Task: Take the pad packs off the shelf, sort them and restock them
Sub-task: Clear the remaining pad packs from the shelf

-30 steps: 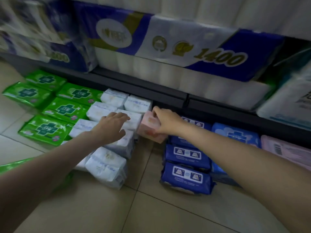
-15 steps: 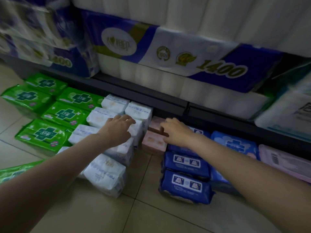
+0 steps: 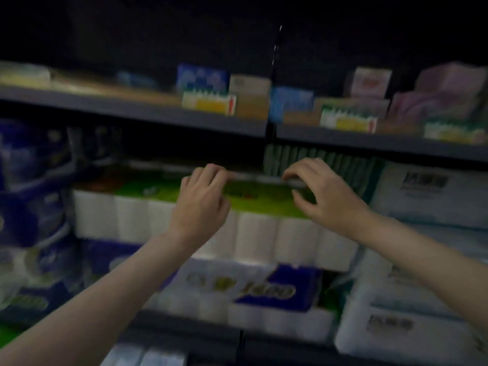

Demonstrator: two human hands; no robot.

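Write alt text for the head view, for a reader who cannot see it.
Blurred, dim view: the left hand and right hand reach up to a flat green pack lying on toilet roll packs on a shelf; boxes line the shelf above.

blurred green pad packs (image 3: 266,199) lie flat on white rolls (image 3: 163,220) – mid shelf

I see a dark grey metal upper shelf (image 3: 132,112) carrying blurred small coloured boxes (image 3: 208,103). Below it, a green-and-white wrapped tissue-roll pack (image 3: 148,217) sits atop a blue-and-white roll pack (image 3: 245,294).
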